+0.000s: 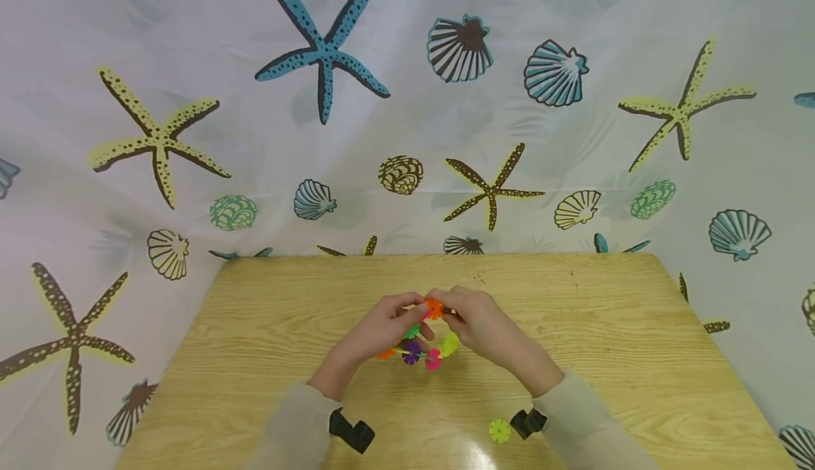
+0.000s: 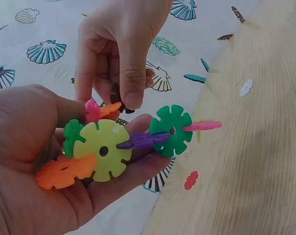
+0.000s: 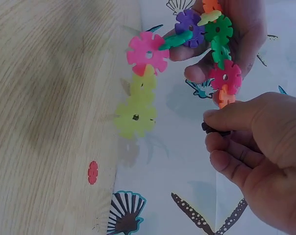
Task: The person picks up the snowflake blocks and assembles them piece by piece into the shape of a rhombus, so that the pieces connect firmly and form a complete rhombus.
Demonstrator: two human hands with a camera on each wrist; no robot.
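My left hand [image 1: 380,325] holds a chain of notched plastic flower discs, its pieces slotted into one another. In the left wrist view a yellow-green disc [image 2: 96,159], an orange disc [image 2: 64,171] and a purple disc [image 2: 143,140] lie over the palm and fingers. The chain's other end, with a pink disc [image 3: 148,53] and a yellow disc [image 3: 136,116], hangs free in the right wrist view. Between thumb and fingers my right hand [image 1: 484,325] pinches a dark disc [image 3: 214,129], close against the chain's orange end disc [image 3: 227,97]. Fingers partly hide that meeting place.
On the wooden table [image 1: 605,328] a loose yellow-green disc [image 1: 499,431] lies near my right wrist. The wrist views show a red disc [image 2: 191,180] and a white disc [image 2: 246,87] on the wood. A shell-and-starfish patterned curtain [image 1: 395,116] hangs behind and beside the table.
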